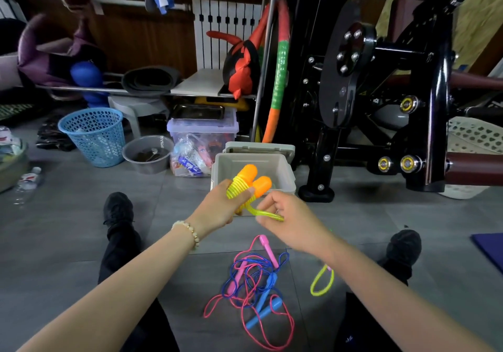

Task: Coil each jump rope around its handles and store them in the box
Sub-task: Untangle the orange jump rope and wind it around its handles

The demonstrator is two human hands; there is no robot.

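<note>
Left hand [217,210]: raised above the floor just in front of the box, its grip closed round the lower part of the orange handles [254,180], thumb pressed across the rope turns.
Handles' axis: the two lay side by side, long axes running up and away from the person and leaning a little right – rounded ends uppermost, over the near edge of the box.
Yellow-green rope [239,188]: wound in close turns around both handles, the coil sitting just above the left grip and below the bare orange tips.
Free end: one stretch left the bottom of the coil and ran right and slightly down into the right hand.
Right hand [288,221]: just beside the left, fingers curled, its grip narrow and pinching that loose stretch of rope.
Rope loop [322,281]: a bight of the same yellow-green rope showed lower down, past the right forearm, near the floor.
Box [288,173]: grey, open, standing on the floor beyond both hands – its lid [258,147] upright behind it.
Pink rope [288,332] and blue rope [245,272]: tangled together on the grey floor [81,215] between the person's legs, uncoiled, handles lying among the strands.
Around: a blue basket [95,136] and a grey basin [148,154] stood to the left, and a black exercise machine [381,79] to the right.
</note>
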